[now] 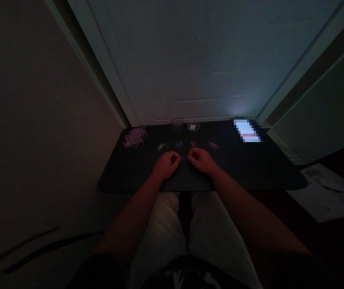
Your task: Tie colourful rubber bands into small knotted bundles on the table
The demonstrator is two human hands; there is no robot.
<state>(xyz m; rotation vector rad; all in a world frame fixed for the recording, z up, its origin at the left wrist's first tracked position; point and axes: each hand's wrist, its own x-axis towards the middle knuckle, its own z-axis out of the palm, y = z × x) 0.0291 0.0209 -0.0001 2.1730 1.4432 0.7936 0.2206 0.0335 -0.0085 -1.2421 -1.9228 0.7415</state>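
Note:
My left hand [167, 163] and my right hand [201, 159] face each other low over the dark table [135, 172], fingertips pinched. Between them a tiny thin piece shows, too small and dim to name. Just beyond my hands lie small piles of thin strips: a pale yellowish pile [162, 146], a blue pile [179, 144], a pink-red pile [193, 143] and a pink pile [213, 145]. A larger heap of pink and purple strips [135, 137] sits at the table's back left.
A clear container [177, 122] and a round lid-like dish [193, 127] with a white square stand at the back edge. A glowing phone-like screen [247, 131] lies at the back right. Behind the table rises a pale panel [172, 80] with heart patterns.

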